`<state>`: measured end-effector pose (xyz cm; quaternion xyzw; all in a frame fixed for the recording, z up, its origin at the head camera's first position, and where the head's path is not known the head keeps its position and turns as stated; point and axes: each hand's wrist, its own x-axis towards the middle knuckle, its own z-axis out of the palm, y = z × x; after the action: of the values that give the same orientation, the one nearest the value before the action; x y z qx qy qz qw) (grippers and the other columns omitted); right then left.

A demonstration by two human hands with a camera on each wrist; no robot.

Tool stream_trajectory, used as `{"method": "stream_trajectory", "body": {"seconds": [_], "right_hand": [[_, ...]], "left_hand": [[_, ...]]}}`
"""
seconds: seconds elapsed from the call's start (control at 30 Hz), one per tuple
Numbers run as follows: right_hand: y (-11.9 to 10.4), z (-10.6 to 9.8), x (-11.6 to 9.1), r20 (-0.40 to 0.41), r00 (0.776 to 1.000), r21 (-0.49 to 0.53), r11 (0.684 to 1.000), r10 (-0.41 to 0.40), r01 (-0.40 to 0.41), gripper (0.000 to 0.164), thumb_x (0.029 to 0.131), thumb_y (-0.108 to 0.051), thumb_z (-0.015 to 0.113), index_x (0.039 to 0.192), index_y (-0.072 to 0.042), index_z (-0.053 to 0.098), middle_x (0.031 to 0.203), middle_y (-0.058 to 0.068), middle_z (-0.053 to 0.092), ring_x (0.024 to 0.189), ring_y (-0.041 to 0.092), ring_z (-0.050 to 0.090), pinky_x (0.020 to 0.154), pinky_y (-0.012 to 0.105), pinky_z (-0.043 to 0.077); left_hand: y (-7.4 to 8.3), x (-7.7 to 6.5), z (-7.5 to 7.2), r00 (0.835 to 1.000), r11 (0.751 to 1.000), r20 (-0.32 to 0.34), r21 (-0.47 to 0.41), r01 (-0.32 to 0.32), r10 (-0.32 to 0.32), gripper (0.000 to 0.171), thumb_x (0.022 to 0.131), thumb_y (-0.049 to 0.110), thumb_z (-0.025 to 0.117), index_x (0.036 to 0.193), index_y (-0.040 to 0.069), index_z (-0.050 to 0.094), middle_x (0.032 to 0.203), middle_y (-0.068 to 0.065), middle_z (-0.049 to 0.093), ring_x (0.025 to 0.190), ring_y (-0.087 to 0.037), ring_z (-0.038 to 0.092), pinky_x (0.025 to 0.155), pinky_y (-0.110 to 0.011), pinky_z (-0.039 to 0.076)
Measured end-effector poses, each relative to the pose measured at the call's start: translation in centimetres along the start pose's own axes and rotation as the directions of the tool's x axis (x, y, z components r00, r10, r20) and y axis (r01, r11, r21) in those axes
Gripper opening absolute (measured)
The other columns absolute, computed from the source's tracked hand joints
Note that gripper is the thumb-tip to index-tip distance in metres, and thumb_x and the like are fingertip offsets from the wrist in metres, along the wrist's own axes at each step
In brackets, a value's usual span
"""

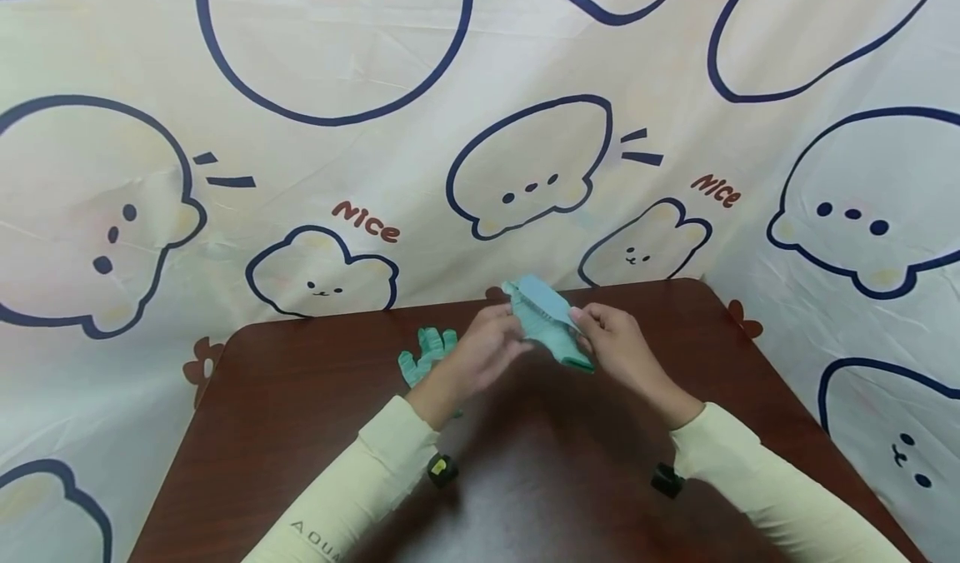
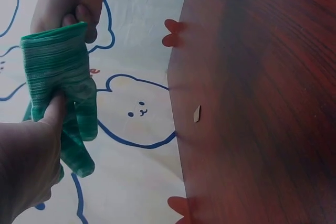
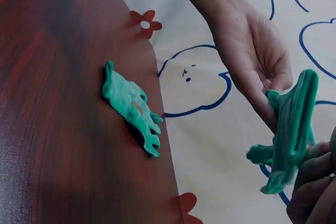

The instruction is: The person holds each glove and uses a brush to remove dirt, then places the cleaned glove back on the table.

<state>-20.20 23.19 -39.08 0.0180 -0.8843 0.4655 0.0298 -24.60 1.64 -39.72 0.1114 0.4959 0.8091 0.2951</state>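
Observation:
A green knitted glove (image 1: 543,330) is held up between both hands above the far part of the table. My left hand (image 1: 491,346) grips it near the fingers, its thumb lying on the glove in the left wrist view. My right hand (image 1: 618,342) pinches it by the cuff side, where a pale blue flat part shows in the head view. In the left wrist view the cuff of the glove (image 2: 55,51) points up and its fingers hang down. A second green glove (image 3: 131,103) lies on the table, partly hidden behind my left forearm in the head view.
The dark reddish-brown table (image 1: 315,430) has rounded far corners. A pale cloth (image 1: 420,163) with cartoon outlines hangs behind it and at the sides. One small tan chip (image 2: 197,114) lies near the table's edge. A dark wrist camera (image 1: 442,469) sits on the left sleeve.

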Motion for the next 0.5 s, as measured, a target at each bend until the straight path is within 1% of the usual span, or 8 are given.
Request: {"method": "stream_trajectory", "body": {"seconds": [0.23,0.3,0.33,0.37,0.4,0.43,0.47,0.5], "right_hand": [[1.3,-0.7,0.3,-0.043,0.999,-0.019,1.0,0.007,-0.008,0.054,0.106,-0.052,0.045,0.086,-0.002,0.055,0.07,0.006,0.049,0.058,0.019,0.039,0.053,0.032,0.036],[1.6,-0.9,0.4,-0.048,0.999,-0.023,1.0,0.011,-0.013,0.056,0.106,-0.052,0.045,0.088,-0.001,0.056,0.07,0.006,0.05,0.058,0.019,0.04,0.052,0.032,0.037],[1.8,-1.1,0.5,-0.054,0.998,-0.025,1.0,0.014,-0.016,0.056,0.107,-0.051,0.044,0.089,0.0,0.057,0.072,0.006,0.051,0.059,0.019,0.041,0.053,0.032,0.038],[2.0,-1.2,0.6,-0.062,0.998,-0.025,0.999,0.019,-0.021,0.056,0.107,-0.051,0.044,0.09,0.0,0.057,0.073,0.006,0.052,0.06,0.019,0.042,0.054,0.032,0.038],[2.3,-1.4,0.7,-0.07,0.997,-0.015,0.999,0.028,-0.029,0.055,0.107,-0.051,0.043,0.09,-0.001,0.058,0.074,0.006,0.052,0.061,0.019,0.043,0.055,0.031,0.039],[2.6,-1.6,0.9,-0.076,0.996,0.01,0.999,0.04,-0.039,0.053,0.108,-0.05,0.043,0.092,-0.001,0.058,0.075,0.006,0.052,0.062,0.018,0.043,0.055,0.03,0.039],[2.9,-1.9,1.1,-0.081,0.995,0.039,0.998,0.056,-0.053,0.052,0.108,-0.049,0.042,0.094,-0.001,0.058,0.076,0.006,0.052,0.063,0.017,0.044,0.056,0.029,0.039],[3.2,-2.1,1.2,-0.084,0.994,0.072,0.995,0.073,-0.067,0.051,0.108,-0.049,0.042,0.096,-0.002,0.058,0.077,0.005,0.052,0.064,0.016,0.044,0.057,0.028,0.039]], "left_hand": [[-0.5,0.3,-0.1,1.0,0.999,-0.009,-0.03,0.014,-0.014,0.069,0.094,-0.012,0.034,0.161,-0.001,0.022,0.171,-0.01,0.019,0.154,-0.025,0.021,0.126,-0.057,0.021],[-0.5,0.3,-0.1,1.0,0.999,-0.016,-0.03,0.016,-0.016,0.071,0.094,-0.012,0.034,0.162,-0.001,0.018,0.172,-0.011,0.015,0.156,-0.027,0.018,0.126,-0.058,0.02],[-0.5,0.3,0.0,0.999,0.999,-0.027,-0.03,0.018,-0.018,0.067,0.093,-0.012,0.035,0.158,-0.004,0.022,0.171,-0.011,0.015,0.155,-0.027,0.018,0.126,-0.057,0.02],[-0.5,0.2,0.0,0.999,0.999,-0.037,-0.034,0.015,-0.016,0.068,0.093,-0.012,0.035,0.159,-0.005,0.018,0.171,-0.012,0.01,0.154,-0.028,0.017,0.127,-0.057,0.019],[-0.5,0.2,0.0,0.998,0.999,-0.054,-0.033,0.012,-0.014,0.065,0.094,-0.012,0.037,0.156,-0.005,0.02,0.17,-0.011,0.009,0.153,-0.028,0.017,0.127,-0.057,0.019],[-0.4,0.1,0.0,0.997,0.999,-0.071,-0.038,0.007,-0.01,0.053,0.094,-0.011,0.038,0.146,-0.008,0.029,0.167,-0.012,0.012,0.15,-0.028,0.018,0.127,-0.057,0.018],[-0.3,0.1,0.0,0.996,0.999,-0.091,-0.045,0.003,-0.007,0.039,0.094,-0.01,0.04,0.132,-0.008,0.033,0.163,-0.012,0.014,0.148,-0.028,0.019,0.127,-0.057,0.018],[-0.2,0.0,0.0,0.994,0.998,-0.108,-0.056,-0.006,0.0,0.024,0.094,-0.01,0.041,0.116,-0.005,0.033,0.159,-0.012,0.016,0.147,-0.028,0.018,0.127,-0.057,0.018]]}}
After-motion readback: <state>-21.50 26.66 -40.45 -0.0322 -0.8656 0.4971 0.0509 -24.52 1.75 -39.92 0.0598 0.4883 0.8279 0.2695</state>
